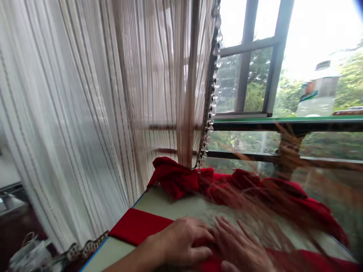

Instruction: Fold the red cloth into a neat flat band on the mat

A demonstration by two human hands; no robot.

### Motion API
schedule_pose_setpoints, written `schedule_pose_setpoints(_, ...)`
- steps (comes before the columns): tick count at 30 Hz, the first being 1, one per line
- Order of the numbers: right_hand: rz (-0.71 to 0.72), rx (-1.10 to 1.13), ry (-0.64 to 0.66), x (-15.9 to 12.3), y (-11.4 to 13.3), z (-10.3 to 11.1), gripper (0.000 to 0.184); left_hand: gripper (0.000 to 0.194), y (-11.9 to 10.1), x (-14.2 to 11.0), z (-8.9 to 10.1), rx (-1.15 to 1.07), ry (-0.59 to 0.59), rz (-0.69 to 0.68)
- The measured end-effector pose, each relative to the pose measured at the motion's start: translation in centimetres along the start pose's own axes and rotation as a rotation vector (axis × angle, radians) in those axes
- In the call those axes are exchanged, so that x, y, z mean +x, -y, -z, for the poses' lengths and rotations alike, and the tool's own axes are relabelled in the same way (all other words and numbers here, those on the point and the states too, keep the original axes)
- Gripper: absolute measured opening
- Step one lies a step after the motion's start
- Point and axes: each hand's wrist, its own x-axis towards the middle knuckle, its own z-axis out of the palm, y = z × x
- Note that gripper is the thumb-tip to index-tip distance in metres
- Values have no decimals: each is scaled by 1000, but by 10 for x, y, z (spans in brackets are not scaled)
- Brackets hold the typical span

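A folded strip of red cloth (138, 226) lies flat across a pale, blue-edged board (170, 208). My left hand (181, 241) rests on the strip near the front, its fingers bent and its thumb apart from them, with red cloth showing in the gap. Right beside it, my right hand (238, 247) lies over the same cloth with fingers stretched out, slightly smeared by motion. The cloth under both palms is hidden. Along the board's far edge more red cloth (178, 181) sits bunched in loose folds.
A sheer striped curtain (85, 113) with a beaded edge (214, 90) hangs down to the far cloth. Blurred brown strands, perhaps hair, cross the right side. A plastic bottle (320, 94) stands on the window ledge (255, 124). Plastic bags (31, 255) lie at lower left.
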Motion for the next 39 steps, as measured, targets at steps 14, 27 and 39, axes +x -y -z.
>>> schedule_pose_setpoints(14, -243, 207, 402, 24, 42, 53, 80, 24, 4, 4, -1, -20, -167, 158)
schedule_pose_setpoints(27, -291, 274, 391, 26, 46, 58, 77, 17, 5, 4, -4, 15, -176, 223)
schedule_pose_setpoints(39, -338, 263, 371, 24, 47, 63, 69, 25, 2, 4, 6, 155, -149, 404)
